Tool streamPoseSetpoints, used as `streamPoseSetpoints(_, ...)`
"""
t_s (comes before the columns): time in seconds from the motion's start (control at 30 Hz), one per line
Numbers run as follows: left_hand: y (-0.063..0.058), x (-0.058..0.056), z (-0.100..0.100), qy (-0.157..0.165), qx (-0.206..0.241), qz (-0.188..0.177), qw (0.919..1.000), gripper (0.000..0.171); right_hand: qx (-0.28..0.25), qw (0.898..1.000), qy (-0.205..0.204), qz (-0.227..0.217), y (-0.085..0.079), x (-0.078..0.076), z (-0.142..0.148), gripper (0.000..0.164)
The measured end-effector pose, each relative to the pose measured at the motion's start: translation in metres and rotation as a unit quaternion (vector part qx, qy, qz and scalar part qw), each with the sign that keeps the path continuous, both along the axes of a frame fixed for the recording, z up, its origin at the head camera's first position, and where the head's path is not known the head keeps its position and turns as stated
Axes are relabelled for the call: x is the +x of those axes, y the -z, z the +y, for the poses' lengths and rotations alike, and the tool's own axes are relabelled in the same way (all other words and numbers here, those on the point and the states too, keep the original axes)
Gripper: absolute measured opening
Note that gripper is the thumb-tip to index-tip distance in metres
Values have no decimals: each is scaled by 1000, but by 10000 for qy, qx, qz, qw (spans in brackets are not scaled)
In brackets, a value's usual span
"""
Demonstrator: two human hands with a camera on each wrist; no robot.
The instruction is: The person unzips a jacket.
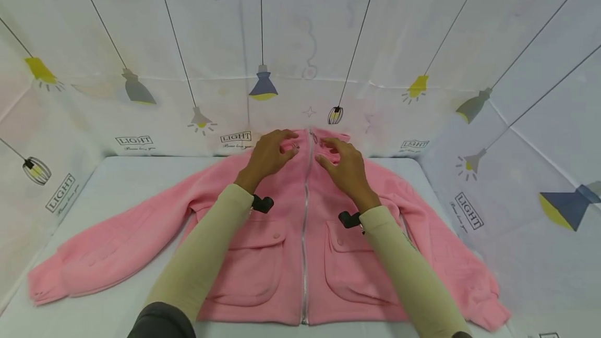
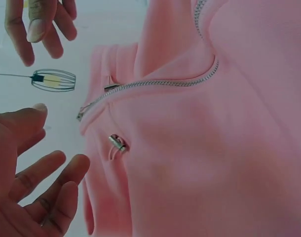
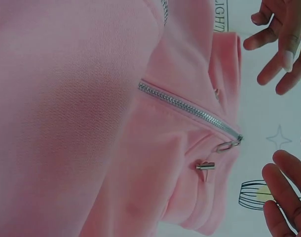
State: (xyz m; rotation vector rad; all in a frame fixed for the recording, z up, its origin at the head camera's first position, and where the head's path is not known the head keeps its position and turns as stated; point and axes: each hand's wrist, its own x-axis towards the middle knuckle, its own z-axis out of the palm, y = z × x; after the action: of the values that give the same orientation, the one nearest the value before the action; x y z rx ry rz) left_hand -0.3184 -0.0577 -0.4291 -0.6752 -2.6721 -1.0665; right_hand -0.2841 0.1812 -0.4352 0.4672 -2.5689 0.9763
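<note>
A pink jacket [image 1: 288, 202] lies front up, its silver zipper [image 1: 304, 254] closed from hem to collar. My left hand [image 1: 272, 154] is over the left side of the collar, fingers spread and loosely bent. Across the zipper, my right hand [image 1: 346, 167] faces it in a similar pose. Neither hand holds anything; both appear apart from the cloth in the wrist views. Beside the collar zipper, a metal cord toggle [image 2: 118, 143] sticks out of the fabric. The zipper pull [image 3: 227, 146] hangs at the collar's top in the right wrist view.
Both jacket sleeves stretch outward, the left sleeve [image 1: 127, 241] reaching farther across the white table [image 1: 136, 171]. Flap pockets [image 1: 251, 278] sit on either side of the front. A lamp-printed backdrop [image 1: 300, 30] stands behind and at both sides.
</note>
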Motion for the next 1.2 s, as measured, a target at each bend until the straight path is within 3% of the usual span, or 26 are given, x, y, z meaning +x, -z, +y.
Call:
streamPoseSetpoints(0.4,3,-33,16,-297,-183,-613,9975,41,-329,9992,-85,-195,13,-30,-1,44)
streamPoseSetpoints(0.83,5,-57,22,-234,-425,-657,9967,31,-269,9988,-25,-397,20,-44,-2,48)
streamPoseSetpoints(1.07,6,-64,22,38,-588,-1490,9871,25,-279,9983,-66,-510,25,-47,0,46)
streamPoseSetpoints(1.2,13,-70,22,347,-226,-1846,9819,22,-332,9982,-96,-493,28,-49,0,45)
